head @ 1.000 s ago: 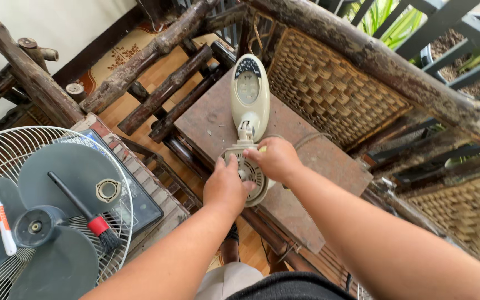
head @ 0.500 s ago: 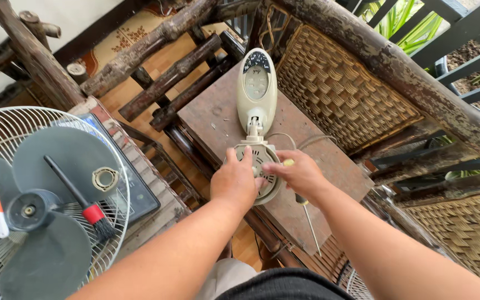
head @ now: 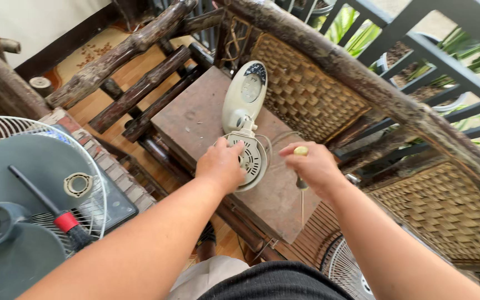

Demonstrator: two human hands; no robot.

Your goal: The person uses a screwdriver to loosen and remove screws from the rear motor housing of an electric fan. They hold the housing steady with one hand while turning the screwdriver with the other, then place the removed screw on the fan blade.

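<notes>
The left hand (head: 221, 165) rests on the round motor housing (head: 249, 161) of a cream fan body (head: 244, 97), fingers curled against its grille. At its 3 o'clock, the right hand (head: 313, 165) has fingers clamped on a screwdriver (head: 301, 183), shaft pointing down. To do this well, the housing wants steady pinning while the tip seats squarely. It lies on a brown counter (head: 195, 119), with log-and-wicker furniture at 12 o'clock, and a fan guard (head: 6, 130), blade and brush (head: 56, 214) at 9 o'clock.
</notes>
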